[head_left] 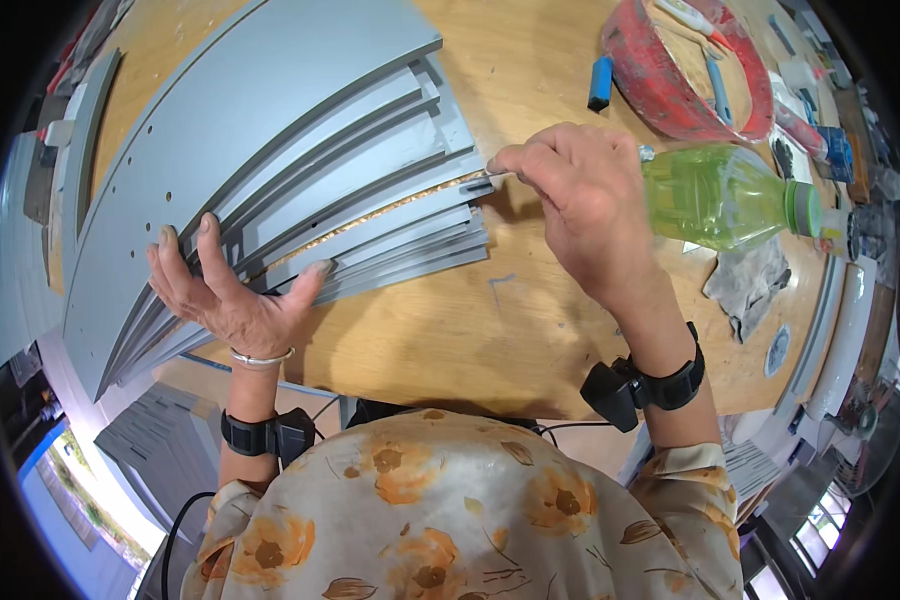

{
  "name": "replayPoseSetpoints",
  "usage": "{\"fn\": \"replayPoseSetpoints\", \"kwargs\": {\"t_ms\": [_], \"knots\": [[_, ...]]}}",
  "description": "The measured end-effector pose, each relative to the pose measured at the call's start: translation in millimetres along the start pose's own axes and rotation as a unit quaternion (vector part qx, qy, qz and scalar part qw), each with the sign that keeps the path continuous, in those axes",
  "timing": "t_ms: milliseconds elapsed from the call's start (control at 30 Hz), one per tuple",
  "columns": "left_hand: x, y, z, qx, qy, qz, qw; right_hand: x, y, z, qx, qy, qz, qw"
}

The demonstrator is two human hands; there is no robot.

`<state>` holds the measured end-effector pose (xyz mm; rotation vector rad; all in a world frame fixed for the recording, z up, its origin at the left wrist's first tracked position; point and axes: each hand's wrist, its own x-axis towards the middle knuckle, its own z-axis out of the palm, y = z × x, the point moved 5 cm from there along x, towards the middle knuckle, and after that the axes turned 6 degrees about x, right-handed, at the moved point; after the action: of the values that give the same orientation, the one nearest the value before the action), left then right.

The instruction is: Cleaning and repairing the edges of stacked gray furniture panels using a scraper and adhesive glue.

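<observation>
Several grey boards [370, 150] lie fanned in an overlapping stack on the left of the table. One board edge [390, 207] among them shows a raw, tan, speckled core. My left hand [235, 295] rests across the near left part of the stack, fingers spread, thumb apart on the lower boards. My right hand [590, 205] is closed in a pinch at the right end of the bare edge. Something thin and dark shows by its fingertips, too small to name. A wide grey panel [260, 90] with small holes lies uppermost at the far left.
A green-capped bottle of greenish liquid [720, 195] lies beside my right wrist. Beyond it stands a red tub [645, 80] with brushes, near a small blue block [600, 83]. A grey rag [750, 285] lies to the right. More boards [160, 440] are stacked below the table at left.
</observation>
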<state>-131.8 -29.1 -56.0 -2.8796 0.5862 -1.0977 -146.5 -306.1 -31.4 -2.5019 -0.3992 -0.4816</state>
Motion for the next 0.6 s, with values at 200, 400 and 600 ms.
{"fn": "replayPoseSetpoints", "kwargs": {"t_ms": [200, 400, 600], "knots": [[-0.2, -0.6, -0.1, 0.003, -0.002, 0.003, 1.0, -1.0, 4.1, 3.5, -0.017, -0.027, 0.018, 0.999], [-0.8, -2.4, 2.1, -0.008, 0.005, 0.004, 1.0, -1.0, 11.6, 5.8, 0.0, -0.018, 0.027, 0.999], [1.6, -1.0, 0.9, -0.004, 0.014, 0.017, 1.0, -6.7, 19.7, 11.3, 0.034, -0.014, 0.045, 0.998]]}}
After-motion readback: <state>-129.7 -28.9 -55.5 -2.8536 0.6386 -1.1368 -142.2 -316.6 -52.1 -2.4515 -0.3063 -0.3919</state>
